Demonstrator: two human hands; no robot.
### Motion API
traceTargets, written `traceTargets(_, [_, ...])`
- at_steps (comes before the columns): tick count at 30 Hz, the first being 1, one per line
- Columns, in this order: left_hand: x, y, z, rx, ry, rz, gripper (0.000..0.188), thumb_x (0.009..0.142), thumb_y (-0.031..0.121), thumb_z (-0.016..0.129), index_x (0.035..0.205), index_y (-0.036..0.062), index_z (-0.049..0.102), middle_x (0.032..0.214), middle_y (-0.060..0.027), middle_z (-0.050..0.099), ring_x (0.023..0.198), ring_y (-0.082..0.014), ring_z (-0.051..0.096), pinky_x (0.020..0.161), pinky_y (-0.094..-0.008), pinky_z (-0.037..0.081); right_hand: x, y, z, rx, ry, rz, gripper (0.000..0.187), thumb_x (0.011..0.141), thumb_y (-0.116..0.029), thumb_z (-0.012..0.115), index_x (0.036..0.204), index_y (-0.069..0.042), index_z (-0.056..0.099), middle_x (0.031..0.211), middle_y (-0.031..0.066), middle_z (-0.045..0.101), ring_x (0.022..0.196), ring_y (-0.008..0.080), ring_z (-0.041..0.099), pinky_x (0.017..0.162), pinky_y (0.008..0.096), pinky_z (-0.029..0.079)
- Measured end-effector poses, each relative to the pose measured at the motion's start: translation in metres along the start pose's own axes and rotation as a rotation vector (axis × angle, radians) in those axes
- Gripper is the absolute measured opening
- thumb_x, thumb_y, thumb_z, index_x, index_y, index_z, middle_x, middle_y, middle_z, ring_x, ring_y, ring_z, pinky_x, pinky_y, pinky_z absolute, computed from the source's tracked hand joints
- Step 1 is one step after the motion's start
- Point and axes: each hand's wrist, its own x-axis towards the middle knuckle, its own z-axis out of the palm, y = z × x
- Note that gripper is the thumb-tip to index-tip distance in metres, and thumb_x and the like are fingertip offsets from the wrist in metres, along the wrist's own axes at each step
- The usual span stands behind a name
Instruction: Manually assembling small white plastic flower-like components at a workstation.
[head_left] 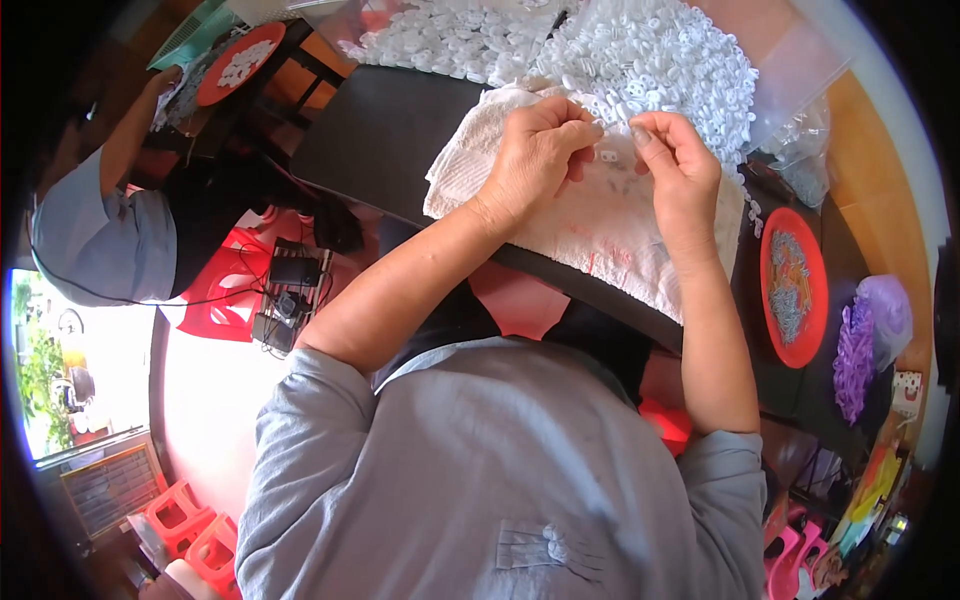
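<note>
- On the dark worktop (400, 130): pale towel (590, 235).
- Beyond towel: heap of white plastic pieces (660, 70).
- Right: red plate (819, 290), grey metal bits (787, 305).
- Left hand (545, 150), right hand (682, 165) — fingers pinched, contents unclear.
- Between hands: one small white piece (608, 156).

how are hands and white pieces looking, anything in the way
Left hand, right hand: apart over towel, grip unclear. White pieces heaped beyond. Nothing visibly blocking hands.

A grey shirt (470, 440) — creased, short sleeves (312, 430) — bears a knotted patch (515, 547).
</note>
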Motion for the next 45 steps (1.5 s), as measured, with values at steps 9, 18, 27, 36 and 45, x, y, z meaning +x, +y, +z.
traceTargets(9, [0.001, -0.004, 0.000, 0.031, -0.051, -0.001, 0.014, 0.086, 0.015, 0.060, 0.083, 0.0013, 0.059, 0.067, -0.0017, 0.056, 0.053, -0.0074, 0.051, 0.041, -0.0215, 0.035, 0.002, -0.008, -0.002, -0.062, -0.144, -0.043, 0.010, 0.092, -0.010, 0.058, 0.096, -0.002, 0.062, 0.079, -0.0025, 0.058, 0.067, 0.0051, 0.049, 0.061, 0.0200, 0.040])
traceTargets(18, [0.004, -0.010, -0.002, 0.049, -0.059, 0.038, 0.014, 0.089, 0.014, 0.063, 0.087, 0.0006, 0.060, 0.069, -0.0014, 0.056, 0.055, -0.0066, 0.050, 0.043, -0.0210, 0.036, 0.001, -0.013, -0.002, -0.020, -0.161, 0.106, 0.007, 0.091, -0.009, 0.058, 0.090, -0.003, 0.060, 0.071, -0.0027, 0.055, 0.061, 0.0049, 0.049, 0.054, 0.0198, 0.037])
traceTargets(27, [0.007, -0.010, -0.002, 0.070, -0.058, 0.078, 0.012, 0.089, 0.012, 0.063, 0.089, 0.0004, 0.059, 0.069, -0.0008, 0.055, 0.054, -0.0067, 0.050, 0.042, -0.0208, 0.035, -0.003, -0.007, 0.011, 0.099, -0.152, 0.147, 0.008, 0.091, -0.010, 0.058, 0.089, -0.003, 0.060, 0.069, -0.0030, 0.055, 0.060, 0.0047, 0.048, 0.052, 0.0196, 0.035])
traceTargets(36, [0.010, 0.000, -0.009, -0.191, 0.295, 0.069, 0.011, 0.089, 0.009, 0.061, 0.084, -0.0008, 0.058, 0.066, -0.0042, 0.056, 0.046, -0.0100, 0.047, 0.037, -0.0246, 0.033, 0.001, 0.001, 0.010, -0.488, -0.060, -0.410, 0.003, 0.087, -0.002, 0.059, 0.089, -0.004, 0.061, 0.076, 0.0062, 0.063, 0.065, 0.0165, 0.063, 0.059, 0.0276, 0.047])
traceTargets(45, [0.015, -0.002, -0.016, -0.236, 0.301, 0.042, 0.009, 0.086, 0.007, 0.060, 0.079, 0.0007, 0.057, 0.062, -0.0031, 0.054, 0.044, -0.0093, 0.048, 0.036, -0.0239, 0.035, 0.001, -0.004, 0.013, -0.768, -0.177, -0.343, 0.010, 0.081, -0.005, 0.058, 0.087, -0.007, 0.066, 0.085, 0.0087, 0.066, 0.069, 0.0267, 0.064, 0.062, 0.0348, 0.049])
